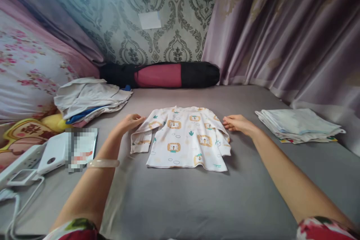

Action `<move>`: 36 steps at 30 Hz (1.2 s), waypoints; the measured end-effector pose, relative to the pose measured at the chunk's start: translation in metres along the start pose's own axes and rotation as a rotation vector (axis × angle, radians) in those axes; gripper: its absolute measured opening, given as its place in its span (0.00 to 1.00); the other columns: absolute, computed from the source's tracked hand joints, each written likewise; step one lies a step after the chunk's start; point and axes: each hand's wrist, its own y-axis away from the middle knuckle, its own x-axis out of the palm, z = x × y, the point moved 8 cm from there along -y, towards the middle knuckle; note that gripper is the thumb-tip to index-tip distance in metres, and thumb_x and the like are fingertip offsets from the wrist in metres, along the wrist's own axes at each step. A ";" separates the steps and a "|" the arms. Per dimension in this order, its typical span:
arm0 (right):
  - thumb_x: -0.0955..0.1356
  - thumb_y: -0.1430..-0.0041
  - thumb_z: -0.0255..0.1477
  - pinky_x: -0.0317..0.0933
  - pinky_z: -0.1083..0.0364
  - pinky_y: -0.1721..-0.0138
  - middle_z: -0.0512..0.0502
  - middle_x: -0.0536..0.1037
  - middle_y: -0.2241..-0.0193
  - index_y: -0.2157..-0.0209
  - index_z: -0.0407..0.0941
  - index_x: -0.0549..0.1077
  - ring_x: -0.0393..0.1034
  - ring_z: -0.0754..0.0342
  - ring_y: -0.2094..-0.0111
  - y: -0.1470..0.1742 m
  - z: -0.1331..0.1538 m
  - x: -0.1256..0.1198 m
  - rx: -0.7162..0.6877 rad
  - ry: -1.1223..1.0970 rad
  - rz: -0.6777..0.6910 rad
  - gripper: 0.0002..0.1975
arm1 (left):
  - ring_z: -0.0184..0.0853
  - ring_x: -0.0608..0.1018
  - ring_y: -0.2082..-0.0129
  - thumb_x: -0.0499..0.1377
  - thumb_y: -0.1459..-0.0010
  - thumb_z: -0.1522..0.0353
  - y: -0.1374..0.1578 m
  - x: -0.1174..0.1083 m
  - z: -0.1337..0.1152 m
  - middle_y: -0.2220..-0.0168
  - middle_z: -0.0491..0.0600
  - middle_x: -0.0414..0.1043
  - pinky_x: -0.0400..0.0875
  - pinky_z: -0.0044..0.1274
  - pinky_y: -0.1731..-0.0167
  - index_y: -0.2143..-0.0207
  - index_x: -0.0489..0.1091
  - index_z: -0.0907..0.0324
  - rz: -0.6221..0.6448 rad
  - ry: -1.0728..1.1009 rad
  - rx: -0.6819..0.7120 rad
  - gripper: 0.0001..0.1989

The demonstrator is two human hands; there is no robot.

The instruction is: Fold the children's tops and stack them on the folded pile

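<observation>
A small white long-sleeved shirt (185, 138) with orange lion faces, green leaves and cloud outlines lies spread on the grey sheet, its collar away from me and its hem towards me. Both sleeves angle down beside the body. My left hand (133, 122), with a pale bangle (103, 163) on that forearm, is at the upper edge of the left sleeve, fingers closed together on the fabric. On the other side, my right hand (237, 123) has its fingers curled and pinched at the edge of the right sleeve. The fingertips' exact hold on the cloth is hard to see.
Folded clothes (299, 123) are stacked at the right; a looser clothes pile (91, 99) sits at the left. Nearer left are a power strip (25, 163), a white box-shaped device (54, 152), cables and a blurred-out phone-like object (83, 150). A black-and-red roll (159, 75) lies along the wall.
</observation>
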 end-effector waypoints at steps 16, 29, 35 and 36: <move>0.63 0.35 0.32 0.38 0.66 0.91 0.59 0.62 0.89 0.63 0.42 0.69 0.45 0.66 0.91 0.046 -0.013 0.025 0.121 0.160 0.147 0.08 | 0.28 0.63 0.88 0.57 0.55 0.66 0.052 0.009 0.034 0.87 0.43 0.64 0.53 0.20 0.86 0.67 0.74 0.61 0.063 0.162 -0.297 0.13; 0.60 0.40 0.27 0.64 0.45 0.49 0.33 0.78 0.55 0.48 0.38 0.71 0.72 0.42 0.52 0.049 0.038 -0.004 -0.534 0.540 -0.501 0.21 | 0.35 0.77 0.66 0.52 0.52 0.69 0.032 -0.028 -0.007 0.57 0.50 0.75 0.72 0.26 0.61 0.51 0.70 0.60 -0.555 0.289 0.095 0.24; 0.58 0.36 0.34 0.47 0.38 0.40 0.28 0.66 0.43 0.36 0.37 0.57 0.53 0.35 0.39 0.061 0.027 0.014 -0.661 1.055 -0.653 0.29 | 0.44 0.69 0.45 0.49 0.46 0.70 0.032 -0.024 -0.012 0.42 0.56 0.67 0.63 0.31 0.45 0.44 0.66 0.63 -0.630 -0.015 0.215 0.27; 0.57 0.35 0.35 0.46 0.37 0.41 0.28 0.66 0.43 0.36 0.37 0.56 0.51 0.35 0.39 0.060 0.021 0.014 -0.627 1.100 -0.656 0.30 | 0.45 0.68 0.43 0.48 0.45 0.70 0.031 -0.021 -0.007 0.42 0.58 0.67 0.61 0.32 0.43 0.44 0.66 0.65 -0.625 -0.061 0.201 0.26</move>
